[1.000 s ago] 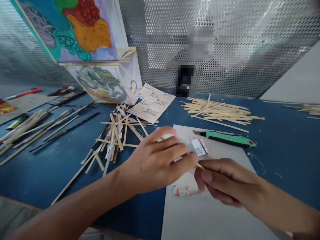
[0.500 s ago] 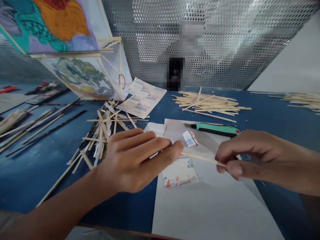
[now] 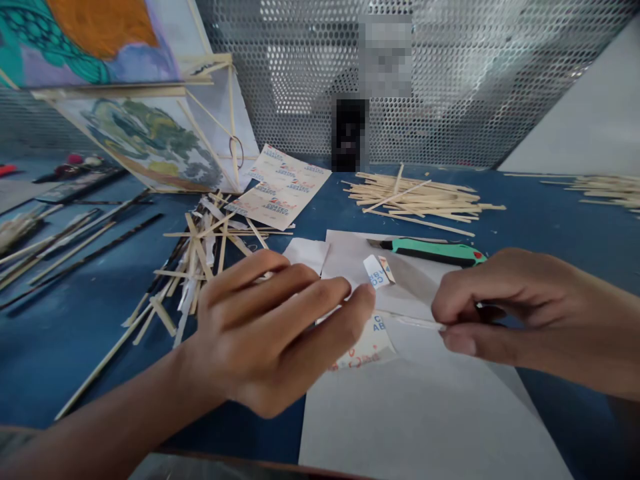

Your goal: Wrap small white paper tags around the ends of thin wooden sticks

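My left hand [image 3: 273, 327] lies fingers-down on a small printed paper piece [image 3: 363, 348], pressing it onto a grey sheet [image 3: 425, 413]; its fingertips are together near the piece's folded corner [image 3: 379, 270]. My right hand [image 3: 505, 310] pinches the end of a thin bamboo stick [image 3: 417, 323] between thumb and forefinger. The stick runs leftward toward my left fingertips, across the paper.
A green utility knife [image 3: 435, 251] lies beyond the paper. Heaps of bamboo sticks lie at the centre left [image 3: 205, 250], the back [image 3: 420, 200] and the far right [image 3: 607, 188]. A printed sheet [image 3: 280, 190] and painted kites [image 3: 145, 137] stand at the back left, before a perforated metal wall.
My right hand has drawn the stick out to the right, away from the left hand. The left hand has stayed pressed on the paper piece. The view has tilted down slightly.
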A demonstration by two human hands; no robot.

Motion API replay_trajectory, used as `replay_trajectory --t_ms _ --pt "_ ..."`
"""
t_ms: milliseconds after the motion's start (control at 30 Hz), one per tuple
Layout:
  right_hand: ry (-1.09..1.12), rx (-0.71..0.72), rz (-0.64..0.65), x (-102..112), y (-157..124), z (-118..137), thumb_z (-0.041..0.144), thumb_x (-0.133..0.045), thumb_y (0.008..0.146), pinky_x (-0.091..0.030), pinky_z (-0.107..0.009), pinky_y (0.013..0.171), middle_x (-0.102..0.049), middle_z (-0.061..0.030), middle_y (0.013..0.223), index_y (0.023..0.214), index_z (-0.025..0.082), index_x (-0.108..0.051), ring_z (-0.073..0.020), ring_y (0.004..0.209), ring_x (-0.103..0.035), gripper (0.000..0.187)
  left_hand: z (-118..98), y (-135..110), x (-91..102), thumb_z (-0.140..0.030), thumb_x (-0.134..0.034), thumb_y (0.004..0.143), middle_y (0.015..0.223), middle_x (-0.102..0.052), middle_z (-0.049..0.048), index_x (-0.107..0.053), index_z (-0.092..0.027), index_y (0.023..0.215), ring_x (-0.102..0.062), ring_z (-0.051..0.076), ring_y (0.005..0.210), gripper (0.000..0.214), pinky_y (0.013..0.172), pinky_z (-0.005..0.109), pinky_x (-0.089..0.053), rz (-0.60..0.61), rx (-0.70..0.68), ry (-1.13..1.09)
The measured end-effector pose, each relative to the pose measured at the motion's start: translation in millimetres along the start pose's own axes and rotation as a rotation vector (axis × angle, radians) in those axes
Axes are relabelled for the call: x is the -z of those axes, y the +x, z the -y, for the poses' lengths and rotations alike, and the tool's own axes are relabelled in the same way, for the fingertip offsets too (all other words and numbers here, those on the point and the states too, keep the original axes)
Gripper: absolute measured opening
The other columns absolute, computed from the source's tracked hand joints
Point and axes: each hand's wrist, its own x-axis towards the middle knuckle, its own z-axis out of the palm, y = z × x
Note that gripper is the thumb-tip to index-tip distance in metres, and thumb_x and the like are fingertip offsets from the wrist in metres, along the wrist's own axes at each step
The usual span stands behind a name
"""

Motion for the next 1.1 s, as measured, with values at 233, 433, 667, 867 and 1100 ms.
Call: replay_trajectory --t_ms 233,433,667,867,1100 --pt "-0.564 0.342 -0.573 -32 15 7 0.025 -0.075 0.081 -0.05 -0.041 0.076 -0.073 -0.0044 0.096 0.103 0.031 -0.072 -0.0249 0.083 -0.066 0.023 -3 -5 -5.1 -0.02 -0.075 0.085 0.079 -0.076 -0.0023 -0.075 -0.024 0.084 -0.066 0.015 0.061 0.004 0.05 0.033 -0.042 0.01 -0.008 0.131" --pt "-0.752 0.419 -0.565 -51 21 10 0.021 -0.072 0.084 -0.052 -0.038 0.074 -0.073 -0.0041 0.09 0.104 0.026 -0.067 -0.0217 0.078 -0.065 0.022 -6 2 -5.6 -0.018 -0.077 0.084 0.061 -0.07 -0.0036 -0.07 -0.022 0.067 -0.064 0.015 0.054 0.019 0.044 0.033 -0.039 0.025 -0.03 0.125" --pt "-0.81 0.498 -0.686 -57 28 15 0.008 -0.073 0.084 -0.052 -0.032 0.067 -0.073 -0.0044 0.078 0.084 0.015 -0.07 -0.0167 0.068 -0.067 0.008 -6 13 -3.5 -0.015 -0.078 0.084 0.055 -0.07 -0.0069 -0.072 -0.022 0.062 -0.064 0.013 0.044 0.023 0.035 0.03 -0.04 -0.033 -0.048 0.175" --pt "-0.841 0.439 -0.676 -59 27 19 0.01 -0.072 0.086 -0.049 -0.031 0.06 -0.076 -0.0046 0.083 0.087 0.015 -0.073 -0.0153 0.067 -0.068 0.006 -7 11 -3.0 -0.015 -0.074 0.087 0.061 -0.075 -0.0045 -0.079 -0.02 0.071 -0.067 0.015 0.045 0.017 0.032 0.031 -0.041 0.018 -0.096 0.189" --pt "-0.951 0.431 -0.61 -65 23 12 0.013 -0.068 0.089 -0.044 -0.036 0.053 -0.076 -0.0085 0.089 0.094 0.013 -0.07 -0.0175 0.061 -0.067 0.005 -10 0 -12.5 -0.014 -0.066 0.093 0.075 -0.08 -0.0017 -0.081 -0.017 0.09 -0.073 0.015 0.06 0.016 0.045 0.03 -0.051 0.08 -0.051 0.181"
